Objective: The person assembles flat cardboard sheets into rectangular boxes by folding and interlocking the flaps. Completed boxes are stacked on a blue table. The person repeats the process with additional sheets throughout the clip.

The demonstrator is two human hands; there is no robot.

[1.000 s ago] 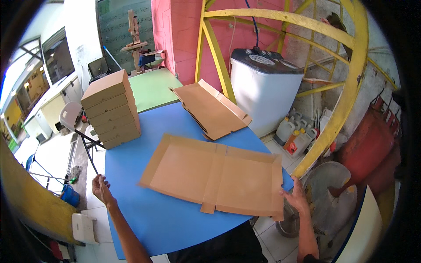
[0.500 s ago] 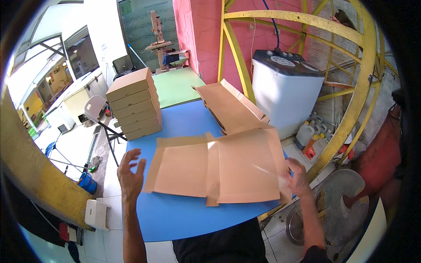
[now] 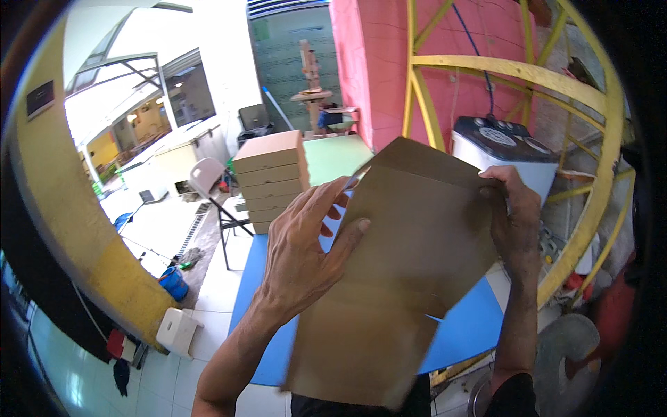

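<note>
A flat brown cardboard box blank (image 3: 410, 229) is raised and tilted above the blue tabletop (image 3: 472, 323), its lower part hanging toward me. My right hand (image 3: 515, 215) is closed on its upper right edge, fingers curled over the border. At the upper left edge, my left hand (image 3: 306, 243) is open, with its fingers apart and the thumb across the front of the cardboard. Whether the left fingertips press on the edge I cannot tell. The blank hides much of the table.
A stack of folded cardboard boxes (image 3: 271, 181) stands at the table's far left, before a pale green tabletop (image 3: 337, 156). A folding chair (image 3: 208, 177) and white stool (image 3: 178, 332) are on the left. A yellow metal frame (image 3: 511, 66) and washing machine (image 3: 504, 149) stand right.
The blank, lying spread on the table before, is now lifted and turned steeply. My left hand has come from beside it to its edge; my right hand has risen with it. The view has shifted left.
</note>
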